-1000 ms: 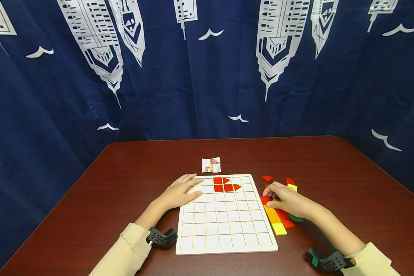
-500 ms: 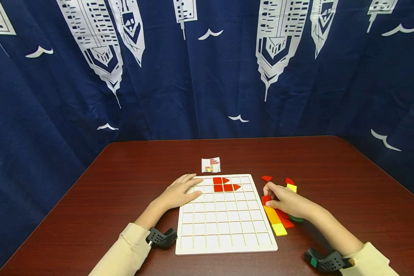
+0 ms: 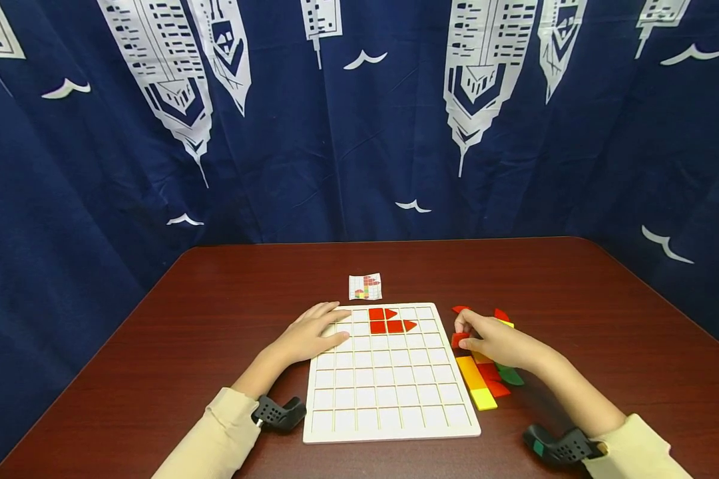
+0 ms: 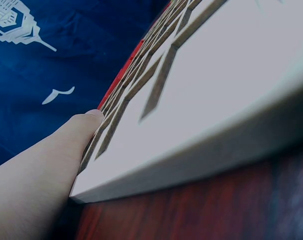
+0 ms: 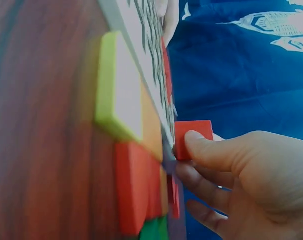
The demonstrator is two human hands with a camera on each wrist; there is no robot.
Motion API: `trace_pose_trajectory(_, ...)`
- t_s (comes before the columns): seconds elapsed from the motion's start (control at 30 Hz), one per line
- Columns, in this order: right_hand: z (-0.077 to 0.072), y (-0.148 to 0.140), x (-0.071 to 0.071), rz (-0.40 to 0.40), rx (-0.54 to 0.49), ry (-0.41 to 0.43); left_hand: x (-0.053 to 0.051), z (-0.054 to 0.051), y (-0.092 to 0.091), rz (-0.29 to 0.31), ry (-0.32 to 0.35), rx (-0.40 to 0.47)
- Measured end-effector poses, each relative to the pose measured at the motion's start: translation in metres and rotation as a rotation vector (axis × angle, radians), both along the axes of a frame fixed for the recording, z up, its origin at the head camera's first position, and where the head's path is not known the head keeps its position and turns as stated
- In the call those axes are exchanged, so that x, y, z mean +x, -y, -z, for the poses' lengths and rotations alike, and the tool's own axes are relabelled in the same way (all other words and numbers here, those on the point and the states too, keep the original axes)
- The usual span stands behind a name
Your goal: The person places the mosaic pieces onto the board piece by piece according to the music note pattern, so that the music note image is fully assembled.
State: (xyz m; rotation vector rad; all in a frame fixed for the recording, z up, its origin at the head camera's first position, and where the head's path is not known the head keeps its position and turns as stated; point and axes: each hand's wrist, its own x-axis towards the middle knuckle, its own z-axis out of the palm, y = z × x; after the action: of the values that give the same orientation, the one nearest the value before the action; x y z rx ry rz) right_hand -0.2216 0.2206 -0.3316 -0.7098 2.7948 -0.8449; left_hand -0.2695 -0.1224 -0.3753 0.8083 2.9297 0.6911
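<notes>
Right hand (image 3: 496,339) has a red square block (image 5: 194,140) now, pinched neatly between thumb and fingers, the thumb lying across its face! It's just beside the board's right edge, near the far corner, and whether the block is clear of the table can't be told. Over on the other side, the left hand (image 3: 308,334) is spread out, fingers extended, gripping nothing, resting on the far left part of the white gridded board (image 3: 389,392).

Look at that grid! Far row: one red square (image 3: 376,314) with a red pointed piece (image 3: 391,313) to its right. Next row nearer: two red squares side by side (image 3: 395,326), then another red point (image 3: 410,326).

Below the right hand sits the loose bunch: an orange piece (image 3: 470,372) and a yellow piece (image 3: 483,399) alongside the board, red pieces (image 3: 498,388) next to them, a green piece (image 3: 510,376) partly under the hand. Just past the board's far edge, a small printed card (image 3: 365,287) lies on the reddish-brown table (image 3: 245,286), and a dark blue curtain (image 3: 323,146) hangs behind it all.
</notes>
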Motion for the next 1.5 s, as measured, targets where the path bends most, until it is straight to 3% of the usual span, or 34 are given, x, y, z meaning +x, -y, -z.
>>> trace_pose_trajectory(0.2,-0.006,0.021,-0.005,0.038,-0.099,-0.035,-0.001,0.001,0.0,-0.003,-0.006,-0.001)
trace_pose_trajectory(0.4,-0.005,0.054,-0.007,0.093,-0.204,0.005,0.001,0.002,0.001,-0.009,-0.001,-0.002)
trace_pose_trajectory(0.7,0.008,0.097,-0.006,0.17,-0.312,0.055,0.002,0.003,0.002,-0.004,-0.005,0.003)
trace_pose_trajectory(0.93,0.019,0.114,-0.008,0.17,-0.365,0.042,0.001,0.003,0.001,0.001,-0.025,0.011)
trace_pose_trajectory(1.17,0.028,0.119,-0.009,0.227,-0.344,0.009,-0.001,0.001,0.0,-0.005,-0.029,0.0)
trace_pose_trajectory(1.5,0.036,0.12,-0.006,0.208,-0.254,-0.183,-0.001,0.0,-0.001,0.002,-0.038,0.006)
